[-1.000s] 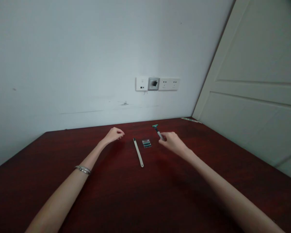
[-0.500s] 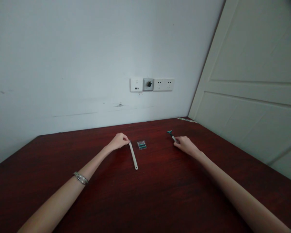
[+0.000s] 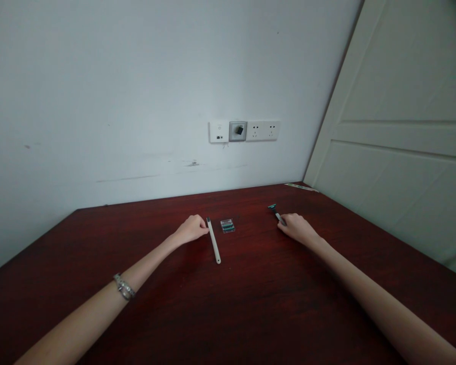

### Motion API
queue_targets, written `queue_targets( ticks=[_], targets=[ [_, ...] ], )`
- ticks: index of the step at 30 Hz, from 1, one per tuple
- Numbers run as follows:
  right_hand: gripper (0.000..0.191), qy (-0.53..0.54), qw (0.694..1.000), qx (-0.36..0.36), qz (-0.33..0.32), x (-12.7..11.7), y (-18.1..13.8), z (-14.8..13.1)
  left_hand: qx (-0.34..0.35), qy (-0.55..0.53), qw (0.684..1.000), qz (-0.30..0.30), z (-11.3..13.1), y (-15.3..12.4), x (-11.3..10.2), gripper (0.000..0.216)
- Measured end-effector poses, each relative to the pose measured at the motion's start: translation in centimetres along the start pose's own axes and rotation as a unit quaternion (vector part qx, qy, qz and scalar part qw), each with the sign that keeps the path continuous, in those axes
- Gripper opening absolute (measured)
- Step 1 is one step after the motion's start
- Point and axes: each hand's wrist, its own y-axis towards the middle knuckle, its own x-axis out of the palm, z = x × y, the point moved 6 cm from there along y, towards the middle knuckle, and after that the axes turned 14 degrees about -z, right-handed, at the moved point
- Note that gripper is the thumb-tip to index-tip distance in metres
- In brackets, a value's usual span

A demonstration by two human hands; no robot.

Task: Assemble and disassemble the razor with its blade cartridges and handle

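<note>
My left hand (image 3: 192, 229) rests on the dark red table (image 3: 228, 304) with its fingers curled, the fingertips touching the far end of a long white stick-like tool (image 3: 213, 240). A small clear pack of teal razor cartridges (image 3: 227, 225) lies just right of that tool. My right hand (image 3: 297, 227) lies further right, fingers closed on the handle of a razor (image 3: 275, 213) whose teal head points away from me and sits on the table. A metal bracelet (image 3: 123, 287) is on my left wrist.
The table meets a white wall with a row of sockets and a switch (image 3: 244, 131). A white panelled door (image 3: 403, 152) stands along the right edge. A thin pale strip (image 3: 301, 187) lies at the table's far right corner.
My right hand carried the razor from beside the cartridge pack out to the right and set it down. My left hand moved right to the white tool's far end.
</note>
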Motion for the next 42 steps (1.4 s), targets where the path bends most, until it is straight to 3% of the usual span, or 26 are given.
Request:
queue_targets(
  ticks=[5, 12, 17, 24, 31, 42],
  targets=[
    [0.032, -0.005, 1.0, 0.012, -0.009, 0.3, 0.0, 0.2, -0.015, 0.006, 1.0, -0.009, 0.3, -0.6, 0.7, 0.025],
    [0.037, 0.013, 0.999, 0.033, -0.026, 0.5, 0.0, 0.4, -0.09, 0.043, 0.995, -0.015, 0.7, -1.5, 1.0, 0.026],
    [0.04, 0.004, 0.999, 0.035, 0.018, -0.9, -0.6, 0.0, -0.108, 0.069, 0.992, -0.01, 1.1, -1.8, 0.9, 0.03],
    [0.032, -0.005, 0.999, -0.015, 0.049, -2.1, -2.1, -3.5, -0.132, 0.105, 0.986, -0.011, 2.0, -1.4, 1.3, 0.041],
    [0.029, -0.003, 0.996, -0.058, 0.062, -2.9, -4.0, -7.6, -0.135, 0.145, 0.98, -0.015, 3.2, -1.1, 1.9, 0.032],
    [0.03, 0.028, 0.989, -0.127, 0.075, -3.1, -5.3, -10.8, -0.158, 0.098, 0.983, -0.005, 2.3, -0.6, 2.4, 0.029]
  ],
)
